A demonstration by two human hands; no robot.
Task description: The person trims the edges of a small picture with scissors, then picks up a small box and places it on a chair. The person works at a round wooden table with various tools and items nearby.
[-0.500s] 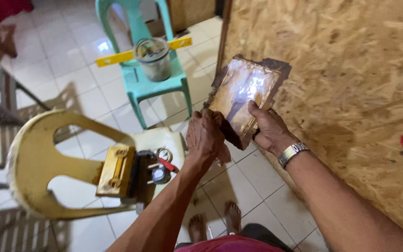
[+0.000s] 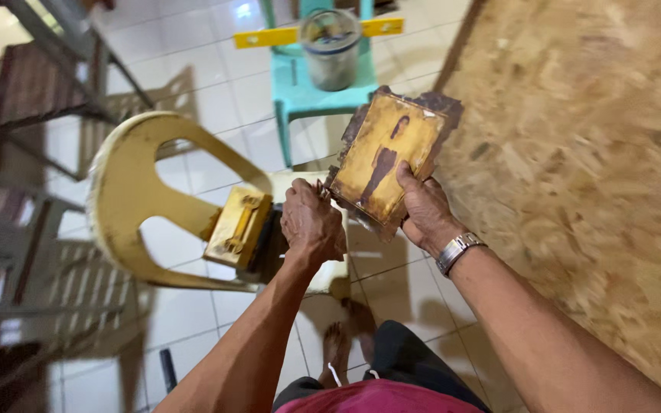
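Observation:
I hold a worn, yellowed wooden plaque (image 2: 386, 155) with a dark figure on its face and chipped dark edges, tilted up in front of me. My right hand (image 2: 423, 208) grips its lower right edge, thumb on the face; a metal watch (image 2: 458, 251) is on that wrist. My left hand (image 2: 311, 224) is closed at the plaque's lower left corner, fingers curled against the edge. Whether it pinches a small object there is unclear.
A cream plastic chair (image 2: 143, 183) below my hands carries a yellow box-like tool (image 2: 237, 228). A teal stool (image 2: 311, 90) holds a grey bucket (image 2: 331, 47) and a yellow level (image 2: 269, 35). An oriented strand board panel (image 2: 590, 153) stands on the right. Metal chairs (image 2: 32, 92) stand on the left.
The view shifted, so chair and stool sit higher and more central. The plaque's glare is gone and its dark figure shows. Both hands keep their hold at its lower edge.

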